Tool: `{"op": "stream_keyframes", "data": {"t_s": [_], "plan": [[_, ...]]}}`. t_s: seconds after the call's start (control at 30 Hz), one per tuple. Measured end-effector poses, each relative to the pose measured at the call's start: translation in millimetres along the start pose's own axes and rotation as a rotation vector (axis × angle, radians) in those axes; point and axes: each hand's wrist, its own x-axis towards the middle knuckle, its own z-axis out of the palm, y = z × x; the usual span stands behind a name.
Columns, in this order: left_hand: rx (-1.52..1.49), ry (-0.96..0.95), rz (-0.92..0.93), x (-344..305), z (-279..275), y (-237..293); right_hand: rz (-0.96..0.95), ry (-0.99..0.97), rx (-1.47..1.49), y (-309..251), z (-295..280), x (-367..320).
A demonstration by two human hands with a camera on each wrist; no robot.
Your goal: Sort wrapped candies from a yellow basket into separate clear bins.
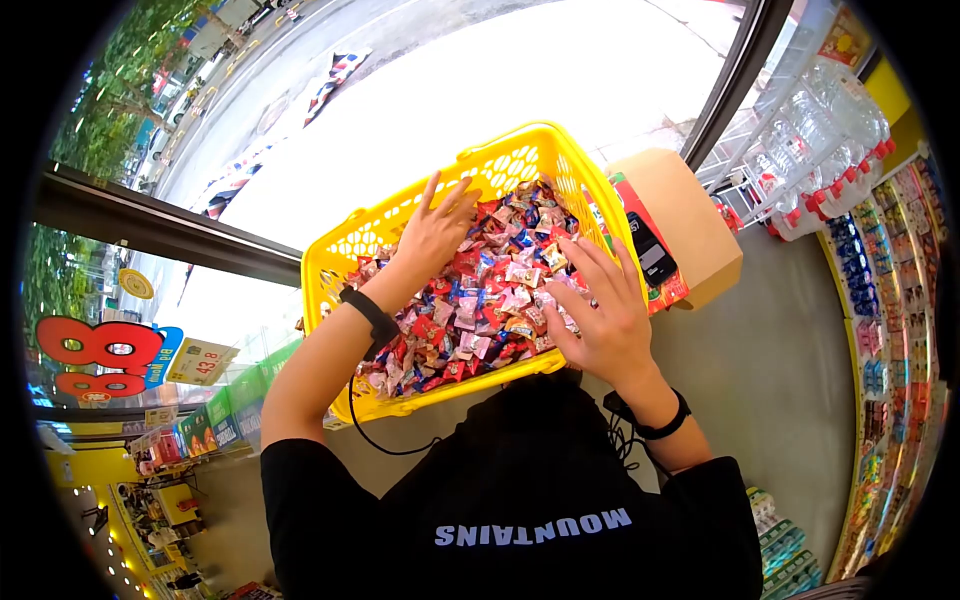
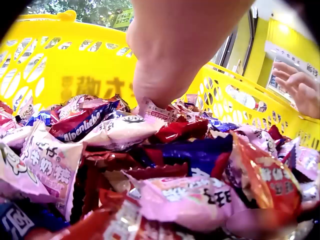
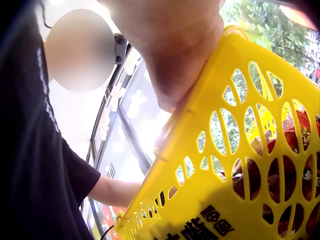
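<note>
Wrapped candies (image 1: 480, 300) in pink, red and blue fill a yellow basket (image 1: 370, 408). My left hand (image 1: 432, 235) lies over the candies near the basket's far side, fingers spread. In the left wrist view, this hand (image 2: 167, 65) reaches down to the wrappers (image 2: 180, 200), its fingertips hidden. Over the near right part of the basket is my right hand (image 1: 605, 315), fingers extended and spread; no object shows in its grasp. In the right wrist view, the right hand (image 3: 172, 55) is at the rim of the basket (image 3: 200, 165), its fingers out of sight.
Right of the basket are a black phone-like device (image 1: 650, 250) and an open cardboard box (image 1: 690, 215). Bottled water (image 1: 820, 140) and stocked shelves (image 1: 885, 300) stand farther right. A window frame (image 1: 170, 225) runs behind, with price signs (image 1: 200, 362) at left. A black cable (image 1: 385, 450) hangs near the basket.
</note>
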Motion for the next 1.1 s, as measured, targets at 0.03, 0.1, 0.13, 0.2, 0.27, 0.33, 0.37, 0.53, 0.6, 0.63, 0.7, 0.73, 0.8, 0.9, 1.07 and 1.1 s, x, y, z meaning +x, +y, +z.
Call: {"op": "stream_keyframes", "data": {"t_s": [0.03,0.1,0.13,0.2,0.27,0.33,0.37,0.53,0.6,0.63,0.7,0.73,0.8,0.9,1.07,1.1], "plan": [[-0.063,-0.070,-0.006,0,1,-1,0.007,-0.001,0.000,-1,-1,0],[-0.078,-0.087,-0.005,0,-3,-2,0.021,0.001,0.000,-2,-2,3],[-0.084,-0.099,-0.005,0,-8,-3,0.024,-0.002,0.003,-2,-1,2],[-0.217,-0.035,-0.072,-7,-32,-11,0.030,-0.007,0.007,-1,1,0],[-0.377,0.030,-0.148,-18,-71,-15,0.039,-0.025,0.007,-2,-1,0],[-0.558,0.101,-0.232,-34,-109,-11,0.039,-0.048,-0.001,-1,-1,3],[-0.578,0.123,-0.235,-42,-123,-5,0.040,-0.062,-0.006,-3,1,3],[-0.674,0.128,-0.205,-66,-159,32,-0.001,-0.134,0.070,-19,6,18],[-0.690,0.158,-0.211,-71,-163,39,-0.051,-0.182,0.106,-27,12,22],[-0.668,0.159,-0.223,-73,-165,40,-0.073,-0.192,0.129,-30,16,23],[-0.645,0.195,-0.230,-77,-166,40,-0.106,-0.217,0.163,-30,21,21],[-0.633,0.212,-0.232,-79,-167,39,-0.121,-0.230,0.182,-29,22,20],[-0.679,0.202,-0.242,-85,-165,39,-0.123,-0.264,0.213,-27,21,20],[-0.722,0.173,-0.267,-89,-164,41,-0.134,-0.258,0.245,-24,18,20],[-0.723,0.120,-0.318,-89,-172,47,-0.210,-0.135,0.220,-24,16,18],[-0.795,0.097,-0.303,-89,-176,47,-0.244,-0.100,0.236,-23,14,18]]}}
